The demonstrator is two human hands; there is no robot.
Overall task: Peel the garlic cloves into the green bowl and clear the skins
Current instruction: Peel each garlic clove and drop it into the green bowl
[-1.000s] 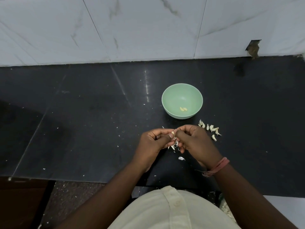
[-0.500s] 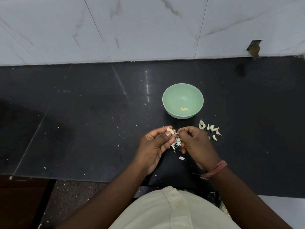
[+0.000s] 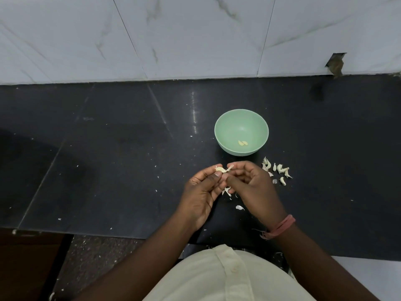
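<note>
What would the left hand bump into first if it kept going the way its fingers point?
Probably the green bowl: the left hand points up and slightly right toward it, though depth is unclear.

Just beyond my fingers the green bowl [image 3: 241, 131] is standing, blocking the straight way forward. To the right of my right hand [image 3: 253, 185] a cluster of unpeeled cloves [image 3: 276, 170] is lying beside the bowl's near edge, narrowing that side. Under and between my hands loose skins [image 3: 227, 191] are littering the black counter [image 3: 108, 159]. To the left of my left hand [image 3: 201, 192] the counter is stretching wide, with only tiny flecks. The tiled wall [image 3: 195, 35] is closing off the far edge.
</note>
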